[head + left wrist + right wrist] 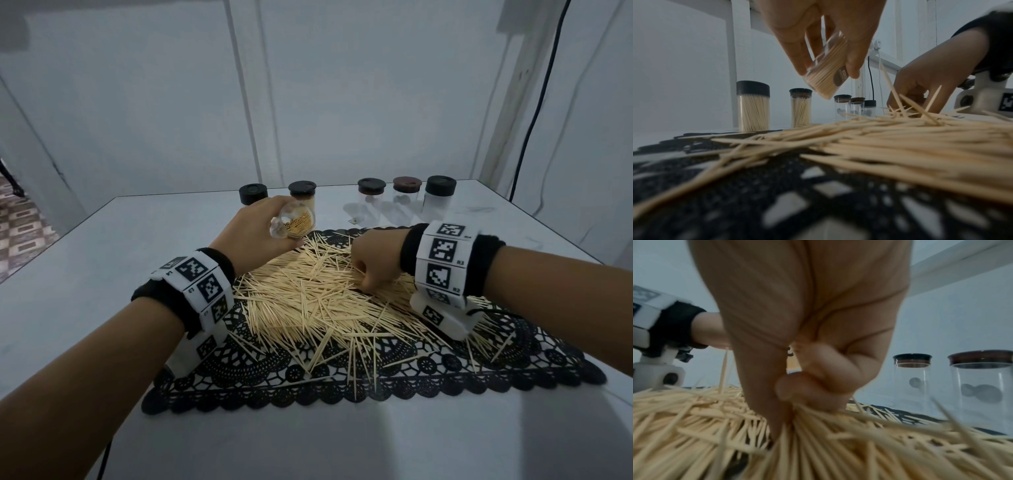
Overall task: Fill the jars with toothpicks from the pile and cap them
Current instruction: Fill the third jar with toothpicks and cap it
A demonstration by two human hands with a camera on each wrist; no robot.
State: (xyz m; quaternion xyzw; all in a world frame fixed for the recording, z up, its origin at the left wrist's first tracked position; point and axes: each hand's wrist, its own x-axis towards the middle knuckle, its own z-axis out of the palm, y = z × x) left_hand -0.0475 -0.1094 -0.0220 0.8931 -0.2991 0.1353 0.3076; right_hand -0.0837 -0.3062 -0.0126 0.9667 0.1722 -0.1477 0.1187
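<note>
So the left hand has its grip wrapped around an uncapped jar, tilted and already part full of toothpicks, held over the far left corner of the black lace mat. Right hand is down in the toothpick pile in the middle of the mat, fingers curled and pinching a bunch. Along the desk's far edge stand 5 capped jars: 2 full ones on the left, 3 empty ones on the right.
</note>
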